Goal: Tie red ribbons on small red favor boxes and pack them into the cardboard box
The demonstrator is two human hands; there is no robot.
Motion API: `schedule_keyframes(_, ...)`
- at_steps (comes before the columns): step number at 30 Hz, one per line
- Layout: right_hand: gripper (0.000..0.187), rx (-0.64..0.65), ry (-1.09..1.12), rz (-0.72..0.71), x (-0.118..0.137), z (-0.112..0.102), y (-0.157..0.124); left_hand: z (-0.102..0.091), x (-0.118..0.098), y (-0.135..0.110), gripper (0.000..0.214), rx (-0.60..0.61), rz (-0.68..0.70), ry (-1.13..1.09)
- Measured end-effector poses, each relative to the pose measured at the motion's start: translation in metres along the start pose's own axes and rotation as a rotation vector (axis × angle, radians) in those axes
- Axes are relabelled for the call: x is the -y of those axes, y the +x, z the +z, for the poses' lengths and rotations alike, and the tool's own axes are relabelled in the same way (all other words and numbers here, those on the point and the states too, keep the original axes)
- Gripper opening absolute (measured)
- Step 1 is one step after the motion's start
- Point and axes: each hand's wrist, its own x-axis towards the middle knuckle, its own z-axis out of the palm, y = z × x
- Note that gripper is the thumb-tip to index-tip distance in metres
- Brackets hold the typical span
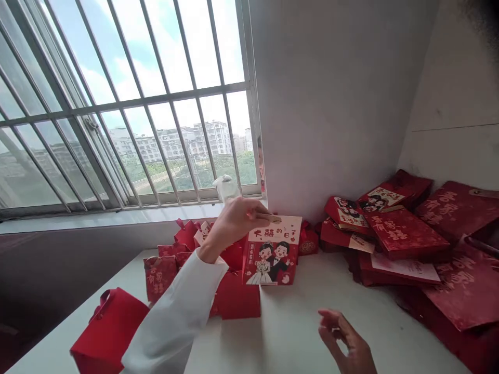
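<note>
My left hand [237, 221], in a white sleeve, reaches forward and pinches the top handle of a red gift bag [273, 257] printed with a cartoon bride and groom. The bag stands upright on the white table [296, 327], among other red bags. My right hand [345, 340] hovers low over the table near the front, fingers loosely curled and apart, holding nothing.
Several small red gift bags [171, 259] cluster at the left, one red box [107, 327] nearest me. A heap of flat red bags [405, 234] fills the right corner against the wall. A barred window [128, 104] and sill lie behind, with a small clear bottle [226, 187] on it.
</note>
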Motion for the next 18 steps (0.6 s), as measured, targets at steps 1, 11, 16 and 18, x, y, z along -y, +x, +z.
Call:
schedule_keyframes(1, 0.041, -0.038, 0.073, 0.036, 0.009, -0.013, 0.004, 0.016, -0.006, -0.011, 0.018, 0.034, 0.000, -0.122)
schedule_keyframes(11, 0.032, 0.192, 0.296, 0.303, 0.051, -0.065, -0.001, 0.138, -0.008, -0.090, 0.014, 0.339, -0.232, -0.687)
schedule_keyframes(16, 0.031, 0.231, 0.366, 0.302, 0.041, -0.053, 0.002, 0.135, 0.005, -0.089, 0.017, 0.479, -0.244, -0.788)
schedule_keyframes(18, 0.033, 0.263, 0.392, 0.311, 0.037, -0.049, 0.006, 0.133, 0.006, -0.088, 0.020, 0.476, -0.247, -0.749)
